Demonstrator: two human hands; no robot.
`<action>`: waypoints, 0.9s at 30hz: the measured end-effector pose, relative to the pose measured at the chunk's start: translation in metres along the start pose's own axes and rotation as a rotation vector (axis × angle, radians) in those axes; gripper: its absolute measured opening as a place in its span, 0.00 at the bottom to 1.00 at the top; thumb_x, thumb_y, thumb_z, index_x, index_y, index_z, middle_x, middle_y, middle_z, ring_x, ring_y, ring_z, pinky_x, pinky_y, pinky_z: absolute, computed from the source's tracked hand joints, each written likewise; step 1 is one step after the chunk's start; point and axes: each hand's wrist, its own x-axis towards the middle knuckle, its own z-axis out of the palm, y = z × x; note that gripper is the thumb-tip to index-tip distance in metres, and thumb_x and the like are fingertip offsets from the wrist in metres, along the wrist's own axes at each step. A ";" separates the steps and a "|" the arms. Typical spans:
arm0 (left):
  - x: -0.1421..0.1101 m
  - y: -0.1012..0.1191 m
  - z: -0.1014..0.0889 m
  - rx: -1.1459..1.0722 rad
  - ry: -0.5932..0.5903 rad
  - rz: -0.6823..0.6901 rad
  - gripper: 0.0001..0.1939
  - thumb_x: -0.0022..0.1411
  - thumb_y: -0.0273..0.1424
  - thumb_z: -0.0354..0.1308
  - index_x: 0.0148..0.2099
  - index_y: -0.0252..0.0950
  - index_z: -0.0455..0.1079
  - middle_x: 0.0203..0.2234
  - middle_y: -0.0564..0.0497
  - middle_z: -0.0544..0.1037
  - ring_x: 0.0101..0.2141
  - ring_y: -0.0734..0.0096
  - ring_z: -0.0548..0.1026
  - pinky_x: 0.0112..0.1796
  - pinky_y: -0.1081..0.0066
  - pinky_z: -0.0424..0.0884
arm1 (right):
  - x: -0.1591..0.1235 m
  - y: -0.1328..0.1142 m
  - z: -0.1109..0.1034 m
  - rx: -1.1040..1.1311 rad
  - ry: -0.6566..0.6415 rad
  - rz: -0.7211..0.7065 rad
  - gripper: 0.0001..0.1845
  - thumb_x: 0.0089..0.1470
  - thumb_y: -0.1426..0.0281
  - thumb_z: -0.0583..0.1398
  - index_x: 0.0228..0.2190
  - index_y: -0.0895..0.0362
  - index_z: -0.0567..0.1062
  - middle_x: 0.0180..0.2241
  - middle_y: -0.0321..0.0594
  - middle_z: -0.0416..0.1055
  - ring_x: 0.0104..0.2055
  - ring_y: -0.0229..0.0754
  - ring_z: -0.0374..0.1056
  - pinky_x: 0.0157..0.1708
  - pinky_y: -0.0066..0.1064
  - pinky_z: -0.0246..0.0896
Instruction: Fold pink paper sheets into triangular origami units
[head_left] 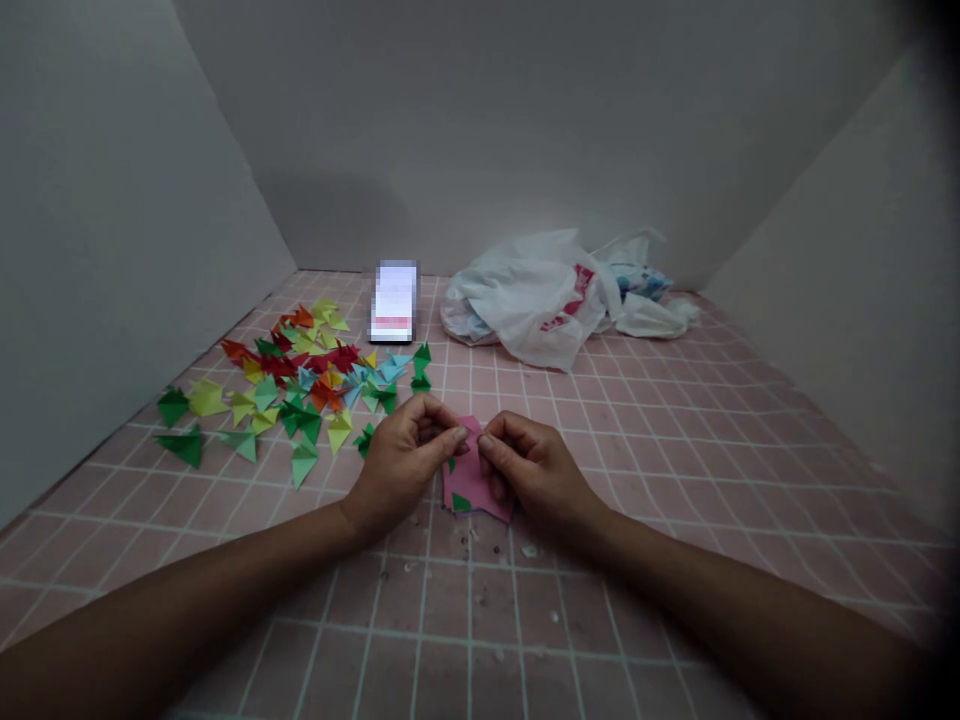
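Pink paper [472, 480] lies on the tiled surface in front of me, with small green paper bits [460, 502] showing along its left side. My left hand [412, 450] is closed, thumb and forefinger pinching at the paper's upper left edge. From the other side my right hand [536, 465] pinches close to the same upper edge, its fingers curled over the paper's right part. Both sets of fingertips almost meet, and they hide the exact fold or layer between them. Just left of my left hand sits a green folded paper piece [365, 440].
Many folded paper pieces [285, 365] in several colours spread over the left side. A phone [394, 302] with a lit, blurred screen stands behind them. A white plastic bag [525, 290] lies at the back, another crumpled bag [645, 290] beside it. Pale walls enclose three sides.
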 end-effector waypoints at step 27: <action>-0.001 0.008 0.000 -0.013 -0.106 -0.161 0.17 0.58 0.42 0.63 0.27 0.35 0.66 0.17 0.56 0.72 0.16 0.80 0.67 0.18 0.79 0.64 | -0.003 -0.005 -0.003 -0.121 -0.091 -0.104 0.17 0.61 0.63 0.57 0.23 0.55 0.65 0.19 0.31 0.60 0.20 0.33 0.55 0.20 0.26 0.49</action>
